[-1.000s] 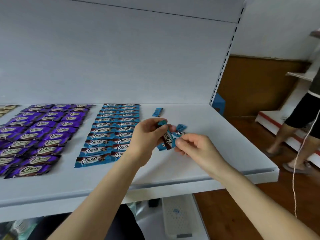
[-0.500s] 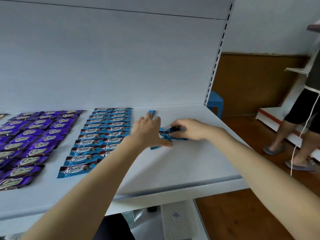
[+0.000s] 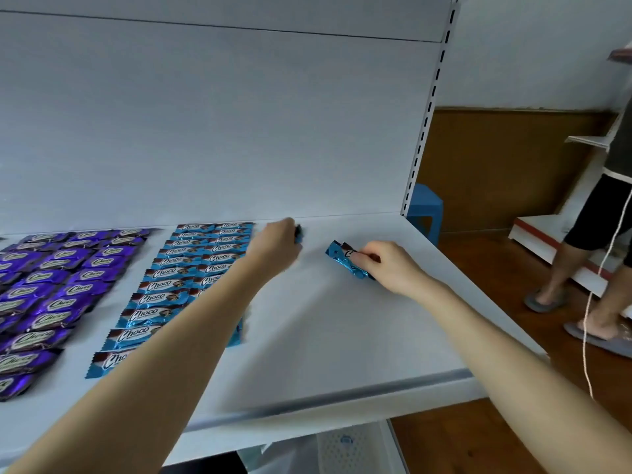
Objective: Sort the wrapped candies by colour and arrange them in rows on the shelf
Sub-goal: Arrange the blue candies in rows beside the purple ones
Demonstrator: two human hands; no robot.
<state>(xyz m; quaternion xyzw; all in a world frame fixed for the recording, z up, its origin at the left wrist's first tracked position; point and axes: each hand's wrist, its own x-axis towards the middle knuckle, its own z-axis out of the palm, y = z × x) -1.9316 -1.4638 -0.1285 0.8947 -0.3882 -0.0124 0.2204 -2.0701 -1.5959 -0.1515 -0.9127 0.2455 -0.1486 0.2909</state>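
Observation:
On the white shelf [image 3: 325,336] lie two columns of blue Choco candies [image 3: 171,285] and, to their left, rows of purple Choco candies [image 3: 61,285]. My left hand [image 3: 277,246] reaches to the back of the shelf, just right of the blue columns, and holds a blue candy [image 3: 299,233] at its fingertips. My right hand [image 3: 383,265] rests on the shelf further right and grips a small bunch of blue candies [image 3: 345,261]. My left forearm hides the near part of the right blue column.
The shelf's back panel [image 3: 205,131] rises behind the candies, with a slotted upright [image 3: 427,107] at its right end. A blue stool [image 3: 424,206] stands beyond it. Another person's legs [image 3: 588,261] stand on the wooden floor at right. A white cord [image 3: 602,268] hangs there.
My left hand has moved from the loose blue candies to the back of the shelf with one candy. My right hand has gathered the rest and drawn them slightly rightward.

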